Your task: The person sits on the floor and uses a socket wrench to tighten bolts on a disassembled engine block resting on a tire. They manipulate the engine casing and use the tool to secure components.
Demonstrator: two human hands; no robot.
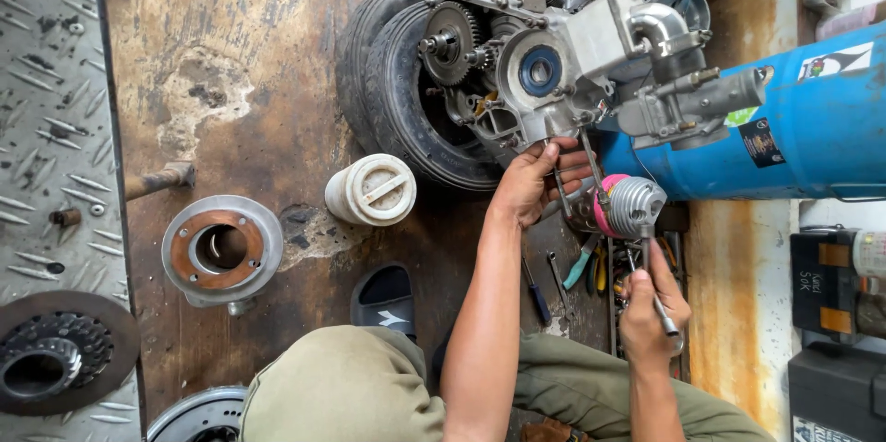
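While a small engine (pixel 563 64) is being steadied on a worn wooden workshop floor (pixel 249 82), its lower casing is being gripped by the left hand (pixel 540 182), whose fingers are curled closed around the metal edge and the studs just below the blue-centred bearing seat. A finned cylinder (pixel 632 205) with a pink gasket band is being worked at by the right hand (pixel 649 308), which is being kept closed around the handle of a slim metal tool (pixel 657 290); the tool's shaft is being pointed up from the fist so that its tip is touching the cylinder's fins. Just above the left hand's grip, a toothed gear (pixel 450 43) and the bearing seat are being shown on the open casing, with a black tyre (pixel 397 82) lying behind and to the left of it. To the right of both grips, a blue gas cylinder (pixel 812 124) is being seen lying on its side, touching or nearly touching the engine's carburettor side. Between the two forearms, pliers and screwdrivers (pixel 577 267) are being kept loose in a tray. Well away to the left of the left hand, a white ribbed plastic cap (pixel 372 189) and a round metal hub plate (pixel 221 248) are being left on the floor.
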